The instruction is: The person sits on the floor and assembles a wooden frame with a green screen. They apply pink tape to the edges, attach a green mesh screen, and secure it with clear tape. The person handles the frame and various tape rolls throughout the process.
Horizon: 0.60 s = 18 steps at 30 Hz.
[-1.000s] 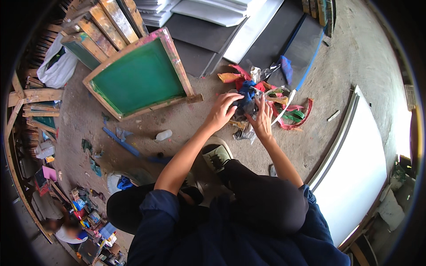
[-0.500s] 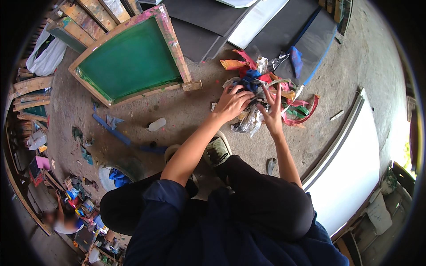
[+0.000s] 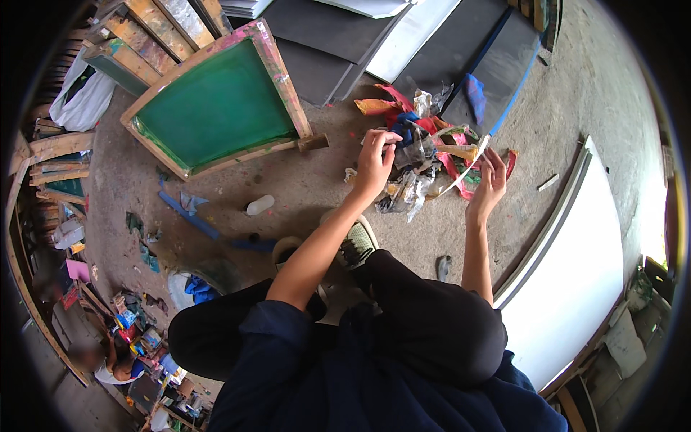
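The concrete floor [image 3: 302, 187] carries a heap of crumpled coloured scraps [image 3: 432, 155], lying directly ahead of both hands and between them. The left hand [image 3: 376, 160] sits at the heap's left edge, its grip pinched on a dark scrap at the top. The right hand [image 3: 489, 183] sits at the right edge, its grip closed on a pale strip [image 3: 464, 169] whose long axis runs diagonally down-left into the heap. The left hand is nearer the heap's centre.
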{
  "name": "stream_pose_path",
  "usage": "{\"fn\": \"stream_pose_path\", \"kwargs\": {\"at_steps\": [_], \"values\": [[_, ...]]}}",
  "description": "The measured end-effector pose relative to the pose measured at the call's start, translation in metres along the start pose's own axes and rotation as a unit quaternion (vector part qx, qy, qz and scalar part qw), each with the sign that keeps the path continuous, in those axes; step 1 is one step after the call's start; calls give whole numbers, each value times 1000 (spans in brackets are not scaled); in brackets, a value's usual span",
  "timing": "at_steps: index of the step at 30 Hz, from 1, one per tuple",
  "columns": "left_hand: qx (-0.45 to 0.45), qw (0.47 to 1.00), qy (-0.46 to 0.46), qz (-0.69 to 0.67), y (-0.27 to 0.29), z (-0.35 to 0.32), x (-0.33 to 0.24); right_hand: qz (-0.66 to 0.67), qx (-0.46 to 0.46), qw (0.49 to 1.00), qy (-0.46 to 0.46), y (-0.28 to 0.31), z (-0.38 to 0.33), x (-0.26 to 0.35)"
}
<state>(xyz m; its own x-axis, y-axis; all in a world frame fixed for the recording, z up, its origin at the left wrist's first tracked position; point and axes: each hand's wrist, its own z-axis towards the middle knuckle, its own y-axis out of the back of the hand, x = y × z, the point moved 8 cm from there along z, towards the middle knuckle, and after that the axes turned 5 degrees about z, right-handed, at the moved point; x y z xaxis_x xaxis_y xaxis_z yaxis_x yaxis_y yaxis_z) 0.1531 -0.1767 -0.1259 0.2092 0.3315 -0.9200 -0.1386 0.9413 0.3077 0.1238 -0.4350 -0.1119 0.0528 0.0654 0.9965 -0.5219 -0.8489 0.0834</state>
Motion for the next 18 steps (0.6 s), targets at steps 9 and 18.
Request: {"fn": "stream_pose_path", "kwargs": {"at_steps": [9,18], "values": [[257,958,0,130,104,-10,-17,71,152,986,13,-86,-34,37],[-2,957,157,243,369,-33,52,-61,398,912,79,-220,-56,84]]}}
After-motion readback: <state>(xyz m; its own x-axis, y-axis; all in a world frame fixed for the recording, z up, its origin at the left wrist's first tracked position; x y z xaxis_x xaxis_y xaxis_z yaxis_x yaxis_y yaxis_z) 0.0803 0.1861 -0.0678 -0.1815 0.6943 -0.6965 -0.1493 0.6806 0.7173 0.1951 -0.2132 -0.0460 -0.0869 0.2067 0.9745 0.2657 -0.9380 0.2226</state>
